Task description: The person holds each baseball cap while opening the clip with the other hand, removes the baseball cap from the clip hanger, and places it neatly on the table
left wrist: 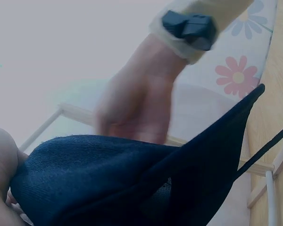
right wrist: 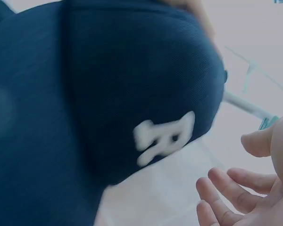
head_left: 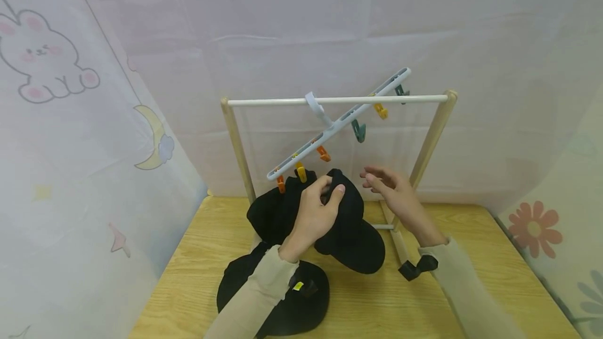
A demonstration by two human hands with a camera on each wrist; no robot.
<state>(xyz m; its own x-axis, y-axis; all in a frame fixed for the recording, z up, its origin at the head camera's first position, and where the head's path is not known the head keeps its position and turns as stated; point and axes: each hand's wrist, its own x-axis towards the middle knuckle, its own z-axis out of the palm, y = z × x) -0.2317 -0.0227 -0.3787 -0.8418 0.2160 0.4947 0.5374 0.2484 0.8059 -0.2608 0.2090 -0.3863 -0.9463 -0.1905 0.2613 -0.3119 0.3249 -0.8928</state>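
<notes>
My left hand (head_left: 314, 214) pinches the crown of a black baseball cap (head_left: 350, 218), holding it above the table with its brim pointing down and right. A white letter R (right wrist: 165, 136) shows on its front in the right wrist view. To the right of the cap is my right hand (head_left: 399, 199), its fingers loosely extended and holding nothing. Another black cap (head_left: 266, 217) hangs behind my left hand, under the low end of a white clip hanger (head_left: 336, 127). An orange clip (head_left: 281, 184) and a yellow clip (head_left: 301, 173) sit at its upper edge.
The hanger tilts, hooked over the white bar (head_left: 264, 102) of a wooden rack (head_left: 435, 132). More clips dangle from it, including a green clip (head_left: 359, 132). Below my left forearm, black headwear (head_left: 306, 318) lies on the wooden table (head_left: 183, 281).
</notes>
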